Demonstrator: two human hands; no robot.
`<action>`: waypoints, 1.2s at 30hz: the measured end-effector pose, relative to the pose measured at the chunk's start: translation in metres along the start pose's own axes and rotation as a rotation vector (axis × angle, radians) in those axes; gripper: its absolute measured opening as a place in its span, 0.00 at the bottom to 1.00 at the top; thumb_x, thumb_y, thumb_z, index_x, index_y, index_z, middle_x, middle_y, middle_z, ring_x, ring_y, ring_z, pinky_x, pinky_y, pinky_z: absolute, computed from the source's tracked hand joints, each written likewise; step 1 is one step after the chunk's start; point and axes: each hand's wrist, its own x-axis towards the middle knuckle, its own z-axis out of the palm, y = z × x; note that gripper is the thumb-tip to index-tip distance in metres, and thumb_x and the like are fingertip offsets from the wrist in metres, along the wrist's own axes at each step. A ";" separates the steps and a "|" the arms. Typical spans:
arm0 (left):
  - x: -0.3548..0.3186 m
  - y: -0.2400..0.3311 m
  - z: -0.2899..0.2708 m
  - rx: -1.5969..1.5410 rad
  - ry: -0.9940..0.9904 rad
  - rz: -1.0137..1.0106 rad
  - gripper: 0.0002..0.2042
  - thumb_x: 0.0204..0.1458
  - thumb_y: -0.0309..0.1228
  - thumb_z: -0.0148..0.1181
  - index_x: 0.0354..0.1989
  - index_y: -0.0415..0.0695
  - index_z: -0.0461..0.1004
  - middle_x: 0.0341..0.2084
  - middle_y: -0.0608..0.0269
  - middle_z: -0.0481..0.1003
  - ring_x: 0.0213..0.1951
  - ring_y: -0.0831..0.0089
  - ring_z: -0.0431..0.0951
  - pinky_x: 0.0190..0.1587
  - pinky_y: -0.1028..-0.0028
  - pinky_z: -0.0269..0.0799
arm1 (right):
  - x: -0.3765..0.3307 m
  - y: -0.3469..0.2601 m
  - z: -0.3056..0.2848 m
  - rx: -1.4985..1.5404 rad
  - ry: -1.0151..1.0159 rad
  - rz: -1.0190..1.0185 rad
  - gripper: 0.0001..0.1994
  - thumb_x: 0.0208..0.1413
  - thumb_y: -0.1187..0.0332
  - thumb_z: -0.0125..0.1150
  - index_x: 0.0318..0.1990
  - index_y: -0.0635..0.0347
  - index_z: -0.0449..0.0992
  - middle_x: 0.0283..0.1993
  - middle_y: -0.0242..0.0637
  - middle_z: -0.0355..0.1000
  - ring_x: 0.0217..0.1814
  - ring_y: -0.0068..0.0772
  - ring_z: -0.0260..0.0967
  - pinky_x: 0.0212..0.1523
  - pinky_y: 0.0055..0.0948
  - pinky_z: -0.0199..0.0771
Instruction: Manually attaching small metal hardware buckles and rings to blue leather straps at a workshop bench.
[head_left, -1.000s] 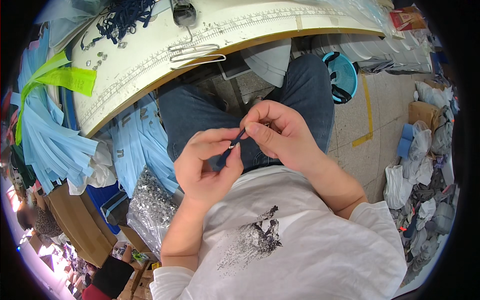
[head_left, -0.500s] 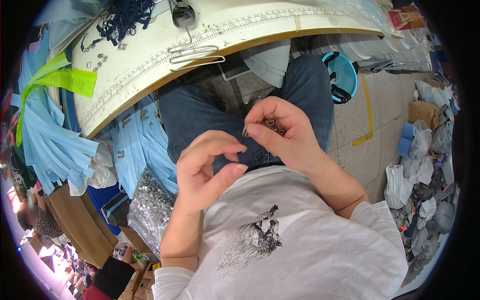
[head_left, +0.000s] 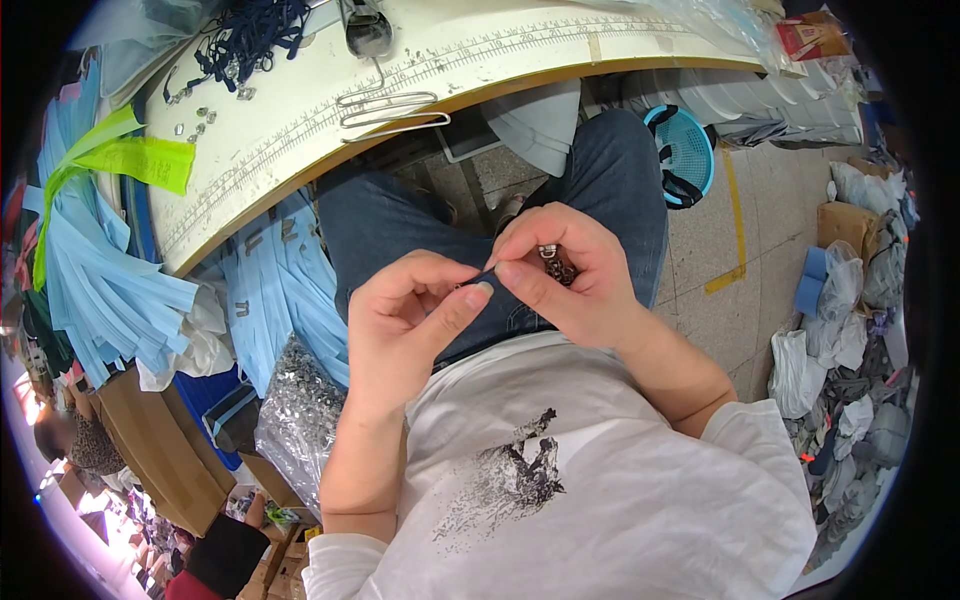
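Observation:
Above my lap, my left hand (head_left: 400, 315) is closed in a pinch on a short, thin dark strip (head_left: 484, 279), perhaps a cord. Its free end reaches the fingertips of my right hand (head_left: 575, 275), where thumb and index finger press together. What lies between those two fingertips is too small to make out. Several small shiny metal pieces (head_left: 556, 265) are cupped in the right palm under the curled fingers. Both hands nearly meet, tip to tip.
Ahead curves a white table (head_left: 480, 60) with ruler markings, bearing dark blue cords (head_left: 250, 40), small metal bits (head_left: 205, 120) and a bent wire (head_left: 395, 112). Light blue strips (head_left: 110, 290) hang at left, near a bag of metal pieces (head_left: 300, 415). A blue basket (head_left: 690, 150) stands right.
My left hand has closed from an open curl into a pinch and come up against my right fingertips. The dark strip now shows between the hands.

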 end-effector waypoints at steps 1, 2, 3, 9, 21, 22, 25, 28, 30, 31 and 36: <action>0.000 0.000 0.000 -0.022 0.001 -0.010 0.08 0.50 0.16 0.63 0.38 0.36 0.75 0.32 0.62 0.75 0.32 0.78 0.75 0.34 0.81 0.73 | 0.000 -0.001 0.000 0.000 0.000 0.000 0.07 0.57 0.81 0.57 0.41 0.62 0.71 0.40 0.35 0.71 0.38 0.18 0.66 0.37 0.17 0.65; 0.000 0.001 0.000 -0.043 0.002 -0.021 0.07 0.49 0.16 0.63 0.37 0.36 0.75 0.31 0.63 0.75 0.31 0.78 0.75 0.34 0.81 0.73 | -0.001 -0.001 -0.001 0.015 -0.002 0.023 0.07 0.56 0.81 0.58 0.41 0.62 0.71 0.40 0.35 0.71 0.39 0.18 0.66 0.38 0.17 0.65; 0.000 0.002 0.000 -0.043 0.003 -0.020 0.07 0.49 0.16 0.63 0.37 0.36 0.75 0.31 0.63 0.75 0.31 0.78 0.75 0.34 0.81 0.73 | -0.001 -0.002 -0.001 0.029 -0.005 0.046 0.07 0.56 0.81 0.58 0.41 0.62 0.71 0.40 0.35 0.72 0.39 0.18 0.66 0.38 0.17 0.65; -0.001 0.000 0.005 -0.021 0.057 0.019 0.07 0.50 0.17 0.63 0.38 0.36 0.74 0.32 0.62 0.76 0.30 0.78 0.76 0.33 0.81 0.73 | 0.000 0.004 0.007 -0.073 0.136 -0.033 0.07 0.52 0.80 0.62 0.38 0.61 0.75 0.32 0.30 0.72 0.24 0.13 0.62 0.23 0.16 0.60; 0.000 -0.011 0.011 0.101 0.242 0.153 0.09 0.50 0.14 0.62 0.39 0.34 0.75 0.33 0.61 0.77 0.32 0.80 0.76 0.36 0.83 0.71 | 0.004 0.001 0.006 0.098 0.067 0.123 0.08 0.55 0.70 0.66 0.39 0.61 0.76 0.29 0.29 0.73 0.27 0.12 0.65 0.25 0.14 0.63; 0.001 -0.013 0.008 0.177 0.186 0.240 0.10 0.48 0.14 0.63 0.39 0.34 0.75 0.35 0.59 0.77 0.33 0.79 0.76 0.37 0.82 0.72 | 0.005 -0.003 0.003 0.096 0.011 0.165 0.06 0.58 0.70 0.63 0.39 0.62 0.76 0.30 0.25 0.72 0.28 0.09 0.63 0.27 0.13 0.62; 0.000 -0.015 0.011 0.238 0.169 0.301 0.11 0.46 0.12 0.64 0.38 0.34 0.76 0.36 0.56 0.77 0.33 0.76 0.77 0.38 0.81 0.73 | 0.007 -0.002 0.006 0.136 0.009 0.160 0.06 0.58 0.70 0.63 0.38 0.63 0.77 0.30 0.25 0.72 0.29 0.09 0.63 0.27 0.12 0.61; 0.001 -0.016 0.010 0.333 0.191 0.318 0.12 0.43 0.11 0.65 0.37 0.34 0.77 0.35 0.55 0.78 0.33 0.74 0.77 0.37 0.79 0.73 | 0.006 0.000 0.002 0.204 0.007 0.201 0.05 0.58 0.71 0.63 0.38 0.63 0.77 0.30 0.25 0.72 0.29 0.08 0.63 0.26 0.12 0.60; 0.003 -0.015 0.006 0.444 0.171 0.359 0.13 0.42 0.11 0.65 0.37 0.34 0.77 0.34 0.54 0.78 0.33 0.73 0.77 0.37 0.78 0.73 | 0.006 -0.002 0.003 0.179 0.008 0.178 0.05 0.58 0.71 0.62 0.38 0.63 0.77 0.30 0.25 0.72 0.28 0.08 0.62 0.26 0.12 0.59; 0.003 -0.012 0.004 0.532 0.152 0.398 0.14 0.41 0.11 0.66 0.38 0.34 0.77 0.33 0.54 0.79 0.33 0.72 0.77 0.37 0.78 0.73 | 0.006 -0.003 0.003 0.154 0.008 0.154 0.05 0.58 0.71 0.62 0.38 0.63 0.77 0.30 0.24 0.72 0.28 0.07 0.61 0.25 0.12 0.58; 0.003 -0.018 0.001 0.403 0.126 0.425 0.15 0.40 0.10 0.66 0.38 0.34 0.77 0.32 0.54 0.79 0.34 0.71 0.78 0.37 0.77 0.73 | 0.006 -0.003 -0.006 0.374 0.006 0.329 0.05 0.59 0.70 0.61 0.36 0.62 0.77 0.28 0.25 0.70 0.21 0.07 0.56 0.19 0.13 0.51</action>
